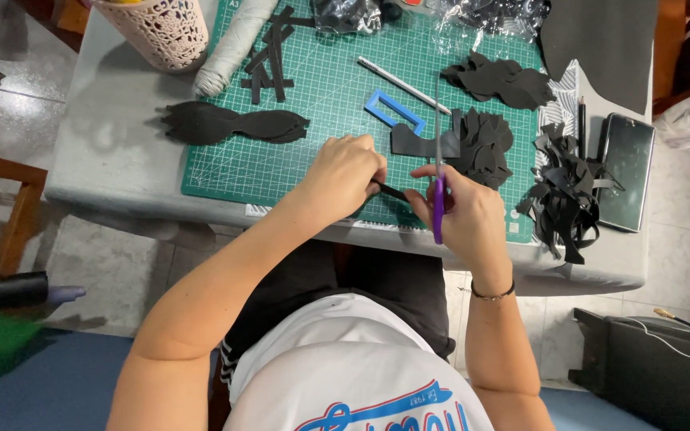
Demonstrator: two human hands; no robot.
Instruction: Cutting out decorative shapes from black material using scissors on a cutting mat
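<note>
Head view, the only one. I look straight down on a grey table (113,160) carrying a green cutting mat (321,104).

Left hand (341,174): closed in a pinch on a narrow black strip (393,191), which sits at the near edge of the mat, between both hands. Right hand (461,211): closed around purple-handled scissors (438,172), blades pointing away from the body, up past a larger black foam piece (425,144). I cannot tell whether the blades are parted or closed; they read as one thin line.

Around them: a blue rectangular frame (394,110) and a grey pen-like knife (401,84) just beyond the hands; a pile of small leaf-shaped black cutouts (485,144) touching the foam piece; more cutouts (501,80) farther back; a long scalloped black shape (233,124) to the left; tangled black offcuts (565,195) right, beside a dark phone (624,168); a perforated pink basket (157,28) at the far left corner.

Judgement on the cut: I would keep the pinch close to the blades so the thin strip cannot flex, feed the strip into the scissors rather than chase it, and keep the left fingertips clear of the blade line.
</note>
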